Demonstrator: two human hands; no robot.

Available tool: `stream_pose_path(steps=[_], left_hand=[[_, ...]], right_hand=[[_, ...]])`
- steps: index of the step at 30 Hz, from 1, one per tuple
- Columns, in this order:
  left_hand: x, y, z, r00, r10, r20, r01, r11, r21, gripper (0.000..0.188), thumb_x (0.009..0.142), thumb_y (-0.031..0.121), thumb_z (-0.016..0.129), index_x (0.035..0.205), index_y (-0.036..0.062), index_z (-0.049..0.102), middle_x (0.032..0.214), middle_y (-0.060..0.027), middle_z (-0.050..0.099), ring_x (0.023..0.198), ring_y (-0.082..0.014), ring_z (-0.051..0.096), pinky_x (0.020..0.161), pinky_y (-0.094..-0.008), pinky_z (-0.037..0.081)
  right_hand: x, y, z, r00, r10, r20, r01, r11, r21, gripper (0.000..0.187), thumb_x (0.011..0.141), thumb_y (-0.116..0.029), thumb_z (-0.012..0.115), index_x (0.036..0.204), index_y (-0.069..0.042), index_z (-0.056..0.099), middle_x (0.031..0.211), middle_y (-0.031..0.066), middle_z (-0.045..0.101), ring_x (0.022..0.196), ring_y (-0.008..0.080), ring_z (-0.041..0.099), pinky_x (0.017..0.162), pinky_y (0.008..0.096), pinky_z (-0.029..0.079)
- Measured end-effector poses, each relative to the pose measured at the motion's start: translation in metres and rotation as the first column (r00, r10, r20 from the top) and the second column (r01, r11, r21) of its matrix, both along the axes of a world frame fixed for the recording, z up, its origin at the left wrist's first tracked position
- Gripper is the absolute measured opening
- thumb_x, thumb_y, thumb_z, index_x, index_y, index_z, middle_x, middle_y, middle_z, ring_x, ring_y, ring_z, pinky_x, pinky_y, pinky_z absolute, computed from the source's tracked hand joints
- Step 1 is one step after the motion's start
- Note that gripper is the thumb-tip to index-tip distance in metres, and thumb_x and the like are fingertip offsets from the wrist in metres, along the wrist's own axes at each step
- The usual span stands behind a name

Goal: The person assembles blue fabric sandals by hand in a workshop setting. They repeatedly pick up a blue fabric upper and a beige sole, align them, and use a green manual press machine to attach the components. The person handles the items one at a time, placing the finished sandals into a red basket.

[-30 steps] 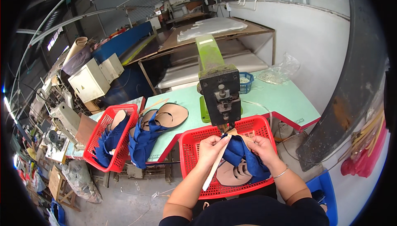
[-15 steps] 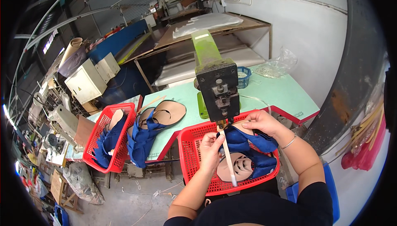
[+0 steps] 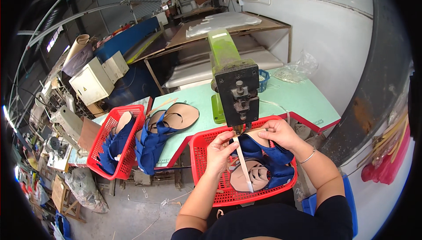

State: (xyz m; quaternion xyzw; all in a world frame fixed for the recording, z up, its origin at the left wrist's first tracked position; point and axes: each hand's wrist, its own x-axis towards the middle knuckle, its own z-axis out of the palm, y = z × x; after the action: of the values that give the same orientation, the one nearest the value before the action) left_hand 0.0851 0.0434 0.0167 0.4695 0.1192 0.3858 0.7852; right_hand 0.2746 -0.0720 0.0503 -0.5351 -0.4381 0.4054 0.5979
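My left hand (image 3: 219, 151) is closed, thumb and fingers pinching a narrow beige strap (image 3: 241, 163) whose pale end hangs down. With my right hand (image 3: 280, 133) I grip the edge of a blue shoe upper (image 3: 249, 146) with a beige inside. Both hands meet just under the black head (image 3: 238, 91) of a green-armed press machine (image 3: 225, 49). The upper's near edge sits at the machine's tip; the exact contact is hidden. Below, more blue and beige shoe parts (image 3: 246, 179) lie in a red plastic basket (image 3: 199, 152).
Left on the light-green table (image 3: 307, 97) lies a pile of blue and beige uppers (image 3: 156, 141), beside a second red basket (image 3: 140, 121) of blue pieces. A small blue basket (image 3: 263, 81) and a clear plastic bag (image 3: 303, 68) sit behind the machine. A dark pillar (image 3: 358, 108) rises at right.
My left hand has moved up and slightly inward, nearer the machine's tip. The strap's upper part has risen with it. My right hand keeps its hold on the upper.
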Motion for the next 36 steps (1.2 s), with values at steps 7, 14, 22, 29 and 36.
stream_pose_path(steps=[7, 14, 22, 29, 36], left_hand=[[-0.005, 0.003, -0.004, 0.994, 0.104, 0.026, -0.106, 0.993, 0.061, 0.035, 0.072, -0.012, 0.063, 0.105, -0.0008, 0.059, 0.107, -0.0091, 0.058, 0.092, -0.0166, 0.060, 0.080, -0.0288, 0.051], [-0.016, -0.005, -0.010, 0.978, 0.189, 0.085, -0.191, 0.981, 0.014, 0.035, 0.072, -0.012, 0.062, 0.105, 0.0010, 0.060, 0.111, -0.0072, 0.056, 0.100, -0.0189, 0.057, 0.087, -0.0322, 0.048], [-0.036, -0.002, -0.038, 0.962, 0.252, 0.102, -0.234, 0.958, -0.163, 0.039, 0.070, -0.013, 0.064, 0.107, -0.0006, 0.059, 0.112, -0.0070, 0.054, 0.107, -0.0184, 0.051, 0.094, -0.0318, 0.040], [-0.052, -0.018, -0.031, 0.970, 0.229, 0.075, -0.235, 0.969, 0.080, 0.037, 0.071, -0.013, 0.064, 0.105, -0.0009, 0.059, 0.111, -0.0101, 0.054, 0.102, -0.0186, 0.053, 0.088, -0.0296, 0.045], [-0.082, -0.013, -0.055, 0.781, 0.578, 0.238, -0.346, 0.082, 0.935, 0.028, 0.054, -0.010, 0.067, 0.077, 0.0039, 0.063, 0.079, -0.0068, 0.060, 0.080, -0.0239, 0.060, 0.072, -0.0372, 0.049]], right_hand=[[-0.007, 0.001, 0.006, 0.994, 0.009, 0.112, -0.003, 0.998, -0.058, 0.021, 0.082, -0.014, 0.065, 0.092, 0.003, 0.060, 0.067, 0.0026, 0.061, 0.054, 0.0038, 0.052, 0.044, 0.0187, 0.038], [-0.017, 0.012, 0.017, 0.989, 0.048, 0.138, -0.035, 0.994, -0.099, 0.029, 0.080, -0.013, 0.067, 0.098, 0.006, 0.055, 0.070, 0.0053, 0.062, 0.061, 0.0072, 0.056, 0.049, 0.0204, 0.043], [-0.040, 0.025, 0.031, 0.949, 0.048, 0.310, -0.030, 0.998, -0.061, 0.049, 0.073, -0.015, 0.072, 0.108, 0.007, 0.047, 0.083, 0.0102, 0.064, 0.066, 0.0116, 0.061, 0.058, 0.0243, 0.048], [-0.061, 0.019, -0.008, 0.891, -0.232, 0.390, 0.221, 0.973, 0.075, 0.053, 0.063, -0.020, 0.081, 0.096, 0.003, 0.047, 0.070, 0.0095, 0.061, 0.063, 0.0133, 0.061, 0.059, 0.0255, 0.048], [-0.079, -0.005, -0.078, 0.644, -0.319, 0.695, -0.015, 0.903, 0.429, 0.036, 0.070, 0.003, 0.061, 0.103, -0.006, 0.048, 0.093, 0.0027, 0.068, 0.089, 0.0169, 0.063, 0.092, 0.0376, 0.035]])
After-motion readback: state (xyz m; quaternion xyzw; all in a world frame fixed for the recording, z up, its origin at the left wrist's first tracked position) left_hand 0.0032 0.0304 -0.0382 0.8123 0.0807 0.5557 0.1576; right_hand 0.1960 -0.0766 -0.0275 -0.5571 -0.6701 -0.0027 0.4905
